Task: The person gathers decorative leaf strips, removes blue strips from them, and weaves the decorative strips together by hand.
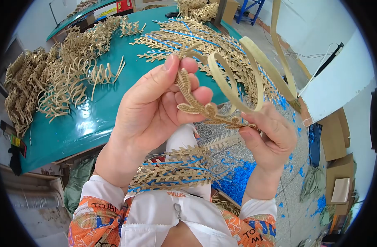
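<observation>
My left hand is raised in front of me, thumb and fingers closed on a gold braided leaf trim. Lower and to the right, my right hand pinches the same trim between thumb and fingertips. A plain gold strip curls in wide loops above and between the hands and runs up out of view. Where it joins the leaf trim is hard to make out. Across my lap lie several gold leaf strips with blue edges.
On the green table lie a heap of gold trim, curled gold strips and a spread of leaf trim with blue strips. Blue scraps cover the floor below me. Cardboard boxes stand at the right wall.
</observation>
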